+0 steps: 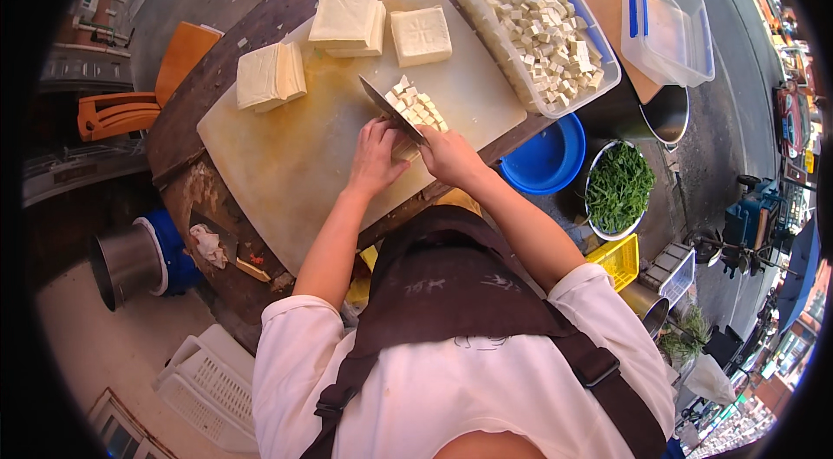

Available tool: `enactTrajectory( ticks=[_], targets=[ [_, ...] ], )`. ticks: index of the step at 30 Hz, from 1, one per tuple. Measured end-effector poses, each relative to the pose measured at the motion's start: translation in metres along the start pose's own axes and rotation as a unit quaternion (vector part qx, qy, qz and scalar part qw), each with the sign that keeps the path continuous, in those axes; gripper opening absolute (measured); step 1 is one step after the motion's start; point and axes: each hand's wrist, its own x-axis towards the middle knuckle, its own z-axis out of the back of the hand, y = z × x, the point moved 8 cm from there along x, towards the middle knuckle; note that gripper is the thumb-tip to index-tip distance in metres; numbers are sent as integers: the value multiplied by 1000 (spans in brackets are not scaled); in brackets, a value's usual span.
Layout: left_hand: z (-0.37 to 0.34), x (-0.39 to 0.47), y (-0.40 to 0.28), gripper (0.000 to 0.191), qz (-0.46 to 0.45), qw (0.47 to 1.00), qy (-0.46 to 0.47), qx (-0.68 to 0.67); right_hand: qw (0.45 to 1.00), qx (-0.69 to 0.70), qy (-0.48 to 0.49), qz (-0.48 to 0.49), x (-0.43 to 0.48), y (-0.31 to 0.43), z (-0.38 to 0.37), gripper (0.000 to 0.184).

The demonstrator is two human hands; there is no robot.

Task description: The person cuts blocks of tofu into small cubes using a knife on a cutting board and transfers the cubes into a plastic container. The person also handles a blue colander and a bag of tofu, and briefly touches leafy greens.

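Observation:
My right hand (450,156) grips a kitchen knife (387,104), its dark blade slanting up to the left. Right of the blade lies a cluster of diced white tofu (416,106). My left hand (376,158) holds a tofu piece (406,150) against the near side of the blade; fingers and knife partly hide it. Beneath both is a stained white cutting board (293,166). Toward its far edge sit a stacked tofu block (346,22), a single tofu slab (421,36) and a tofu block (268,76) at the left.
A clear plastic box (524,85) full of tofu cubes stands right of the board, with a second clear container (680,29) beyond. Below the table's right edge are a blue basin (553,156) and a bowl of chopped greens (619,189). An orange chair (123,111) stands left.

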Motion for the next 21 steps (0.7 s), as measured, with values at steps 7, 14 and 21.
enactTrajectory(
  ticks=[7,14,21],
  targets=[
    [-1,-4,11,61,60,996,-30,-61,994,-59,70,-59,-26,3,-5,35],
    [-4,-5,11,62,37,998,-28,-45,994,-31,47,-98,-8,-29,-52,29],
    [-6,-14,22,70,40,991,-80,-97,998,-17,38,-44,-14,9,-1,38]
  ],
)
